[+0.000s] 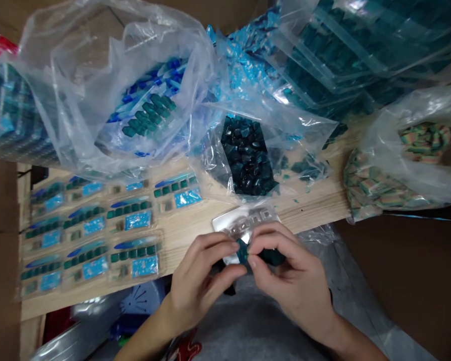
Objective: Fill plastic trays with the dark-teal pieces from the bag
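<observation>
1. Teal piece (242,250) is at the fingertips, near table edge; translucent, dark, small; exact shape hidden by fingers.
2. Right hand (291,273) pinches it between thumb and fingertip, from 3 o'clock; left hand (201,276) curves in from 9, can't tell if it grips; fingertip hold likely for fine control.
3. Dark teal lump (272,256) sits under the right fingers; can't tell if held.
4. Clear tray (261,216) just beyond at 12: thin moulded plastic, raised pockets; probably kept close for short reach.
5. Filled packs (135,258), about 10, at 9 to 10 on the pale wood table (184,230); rows probably save space; clear shells, teal blocks, blue slivers, speckled rectangles.
6. Bag of dark chunks (248,155), glossy, faceted, at 12; crinkly blue-piece bag (154,75), mouth wide, at 11, likely for easy access; striped-piece bag (383,185) at 2.
</observation>
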`<state>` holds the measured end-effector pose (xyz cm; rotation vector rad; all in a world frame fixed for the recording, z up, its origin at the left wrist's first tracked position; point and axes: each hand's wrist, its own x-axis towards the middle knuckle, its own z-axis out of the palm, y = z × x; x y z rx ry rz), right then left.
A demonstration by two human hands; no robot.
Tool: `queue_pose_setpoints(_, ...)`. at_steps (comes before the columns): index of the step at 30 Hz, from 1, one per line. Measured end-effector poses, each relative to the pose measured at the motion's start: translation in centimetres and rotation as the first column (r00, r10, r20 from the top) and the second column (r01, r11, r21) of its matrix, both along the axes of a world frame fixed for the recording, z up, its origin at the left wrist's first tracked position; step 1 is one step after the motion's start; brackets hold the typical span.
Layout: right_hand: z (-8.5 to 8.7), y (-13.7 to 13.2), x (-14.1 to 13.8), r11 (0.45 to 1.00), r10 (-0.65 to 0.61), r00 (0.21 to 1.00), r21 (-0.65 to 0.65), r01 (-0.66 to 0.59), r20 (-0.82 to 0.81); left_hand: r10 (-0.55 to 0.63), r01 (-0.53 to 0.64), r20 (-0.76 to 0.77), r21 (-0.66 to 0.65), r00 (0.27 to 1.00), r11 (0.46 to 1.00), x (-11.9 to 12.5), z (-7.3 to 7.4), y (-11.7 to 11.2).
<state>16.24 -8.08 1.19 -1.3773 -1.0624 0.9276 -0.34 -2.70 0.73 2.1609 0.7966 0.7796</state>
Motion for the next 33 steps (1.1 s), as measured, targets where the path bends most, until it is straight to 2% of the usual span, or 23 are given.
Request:
queue_pose_setpoints(4, -0.5, -0.1, -0.4, 0.998, -0.001, 0.995, 0.061, -0.005, 0.1, 0.003, 0.011, 0.061, -0.224, 0.998, 0.975, -0.1, 0.0, -0.2)
queue_pose_setpoints(6, -0.7, -0.1, -0.5, 0.996, -0.009, 0.988, 0.092, -0.006, 0.156, -0.008, 0.016, 0.031, -0.247, 0.999, 0.969, 0.0, 0.2, -0.1)
queue_pose_setpoints(9, -1.1, 0.0, -0.8, 0.99, -0.02, 0.972, 0.143, -0.014, 0.234, -0.029, 0.024, -0.045, -0.118, 0.999, 0.993, 0.5, 0.4, 0.0)
queue_pose_setpoints(12, -1.2, 0.1, -1.2, 0.987, -0.032, 0.961, 0.163, -0.013, 0.275, 0.02, -0.022, -0.089, -0.013, 0.996, 1.0, 1.1, 0.4, -0.1)
queue_pose_setpoints(16, -1.1, 0.2, -1.3, 0.988, -0.062, 0.961, 0.152, 0.021, 0.268, 0.146, -0.149, -0.042, -0.08, 0.988, 0.986, 1.1, -0.1, -0.5)
queue_pose_setpoints(19, -1.1, 0.2, -0.9, 0.996, -0.057, 0.978, 0.073, 0.043, 0.2, 0.272, -0.267, 0.024, -0.123, 0.962, 0.956, 0.6, -0.2, -0.5)
queue_pose_setpoints(20, -1.2, 0.2, -0.8, 0.999, -0.028, 0.988, 0.028, 0.024, 0.15, 0.272, -0.266, 0.035, -0.116, 0.962, 0.957, 0.6, -0.2, -0.4)
queue_pose_setpoints(22, -1.4, 0.3, -0.6, 0.998, 0.044, 0.999, -0.056, -0.043, 0.023, 0.194, -0.191, 0.026, -0.086, 0.981, 0.978, 0.6, 0.1, -0.3)
queue_pose_setpoints(25, -1.6, 0.4, -0.6, 0.99, 0.077, 0.994, -0.109, -0.086, -0.081, 0.097, -0.098, -0.037, -0.018, 0.995, 0.995, 1.0, 0.4, -0.1)
queue_pose_setpoints(30, -1.4, 0.5, -1.5, 0.998, 0.03, 0.998, -0.058, -0.027, 0.056, 0.118, -0.098, -0.105, 0.175, 0.988, 0.98, 1.8, 0.1, -0.4)
queue_pose_setpoints(33, -1.2, 0.5, -1.8, 0.999, -0.019, 0.996, -0.036, 0.022, 0.086, 0.175, -0.157, -0.072, 0.208, 0.982, 0.966, 1.7, -0.5, -0.6)
